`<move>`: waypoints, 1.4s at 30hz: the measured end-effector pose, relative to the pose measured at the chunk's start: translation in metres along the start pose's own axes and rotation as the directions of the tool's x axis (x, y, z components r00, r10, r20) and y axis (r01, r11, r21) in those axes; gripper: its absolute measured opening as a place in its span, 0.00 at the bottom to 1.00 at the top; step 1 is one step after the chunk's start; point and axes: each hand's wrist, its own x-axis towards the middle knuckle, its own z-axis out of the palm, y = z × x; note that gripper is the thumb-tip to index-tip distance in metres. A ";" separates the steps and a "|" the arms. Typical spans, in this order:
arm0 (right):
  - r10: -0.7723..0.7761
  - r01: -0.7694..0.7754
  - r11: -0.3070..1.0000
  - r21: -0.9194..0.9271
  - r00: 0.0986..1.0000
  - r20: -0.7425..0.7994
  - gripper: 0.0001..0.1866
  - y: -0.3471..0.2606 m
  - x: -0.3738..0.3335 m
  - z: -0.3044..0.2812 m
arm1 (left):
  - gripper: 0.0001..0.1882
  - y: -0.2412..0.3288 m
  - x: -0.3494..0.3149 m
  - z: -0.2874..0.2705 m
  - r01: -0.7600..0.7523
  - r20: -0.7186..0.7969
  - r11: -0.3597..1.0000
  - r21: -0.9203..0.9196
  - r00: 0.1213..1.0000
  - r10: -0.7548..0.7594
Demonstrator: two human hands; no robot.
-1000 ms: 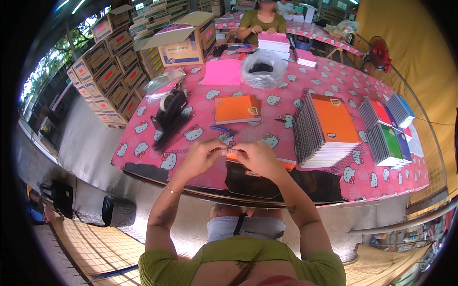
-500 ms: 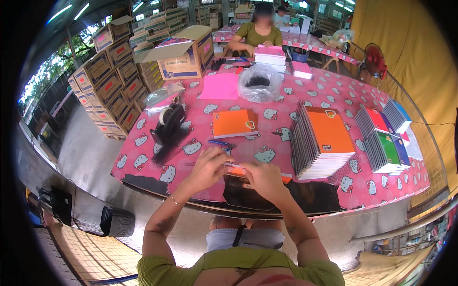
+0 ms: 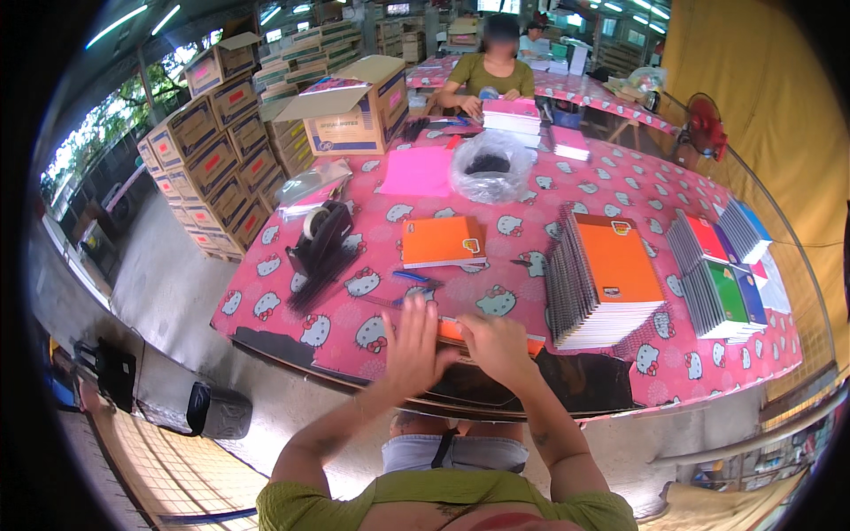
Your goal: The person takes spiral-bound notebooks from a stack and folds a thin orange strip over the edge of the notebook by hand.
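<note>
At near edge of surface [image 3: 350,361], left hand [image 3: 410,358] now spread, pinch released; right hand [image 3: 498,351] still on orange notebook [image 3: 450,332], grip unclear, so two-handed pinching looks paused.

Tape dispenser [image 3: 323,239] left, notebooks [image 3: 620,265] right of hands [image 3: 411,352]

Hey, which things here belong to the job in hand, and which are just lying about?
Probably the job's:
orange piece at your left hand and right hand
blue-handled pliers
tall orange notebook stack
smaller orange pile

Seemingly just lying about:
tape dispenser
pink sheet
open carton
red fan
</note>
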 end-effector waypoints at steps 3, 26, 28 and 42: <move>-0.017 0.017 1.000 0.013 1.000 0.020 0.07 0.000 -0.008 -0.013 | 0.50 0.006 0.019 -0.014 0.014 0.097 0.998 0.063 0.995 -0.020; 0.053 -0.064 0.995 0.070 0.986 0.156 0.10 0.037 -0.011 -0.024 | 0.46 0.019 0.052 -0.017 -0.111 0.104 0.994 0.001 0.988 0.111; 0.031 -0.040 0.996 0.078 0.993 0.113 0.10 0.034 -0.013 -0.025 | 0.46 0.024 0.029 -0.011 -0.133 0.158 0.991 -0.035 0.978 0.137; 0.400 -0.218 0.346 0.913 0.914 0.066 0.21 0.073 -0.081 -0.004 | 0.31 0.036 0.069 -0.044 -0.101 0.301 0.976 -0.194 0.940 0.157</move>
